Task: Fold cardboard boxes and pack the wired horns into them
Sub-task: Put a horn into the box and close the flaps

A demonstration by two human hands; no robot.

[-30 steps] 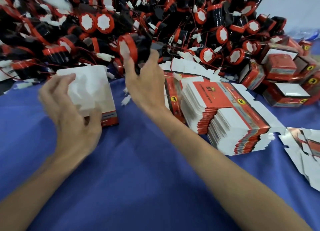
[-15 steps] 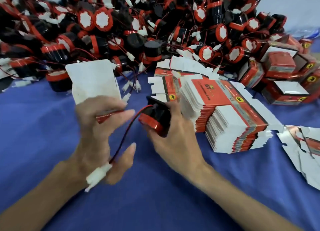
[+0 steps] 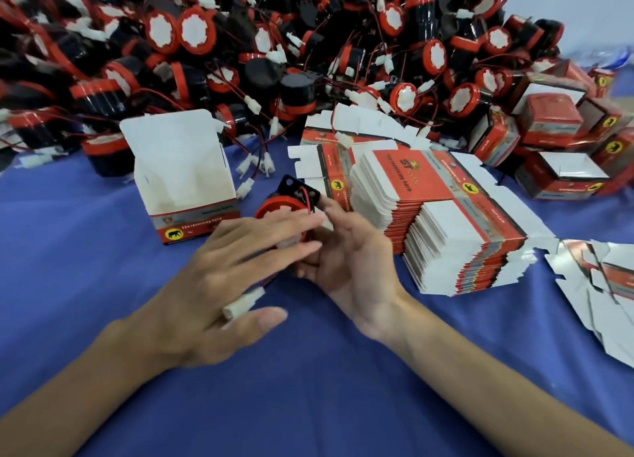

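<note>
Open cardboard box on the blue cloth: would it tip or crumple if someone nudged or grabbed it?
The open cardboard box looks thin-walled and empty, the wired horn being in the right hand, so it is probably light and slides or tips at a nudge. Its raised lid flap may catch a passing hand. The walls would likely flex under a squeeze.

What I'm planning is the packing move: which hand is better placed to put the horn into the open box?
Probably right: the right hand cradles the horn, while the left hand only lies flat on it. The left is nearer the box to steady it.
</note>
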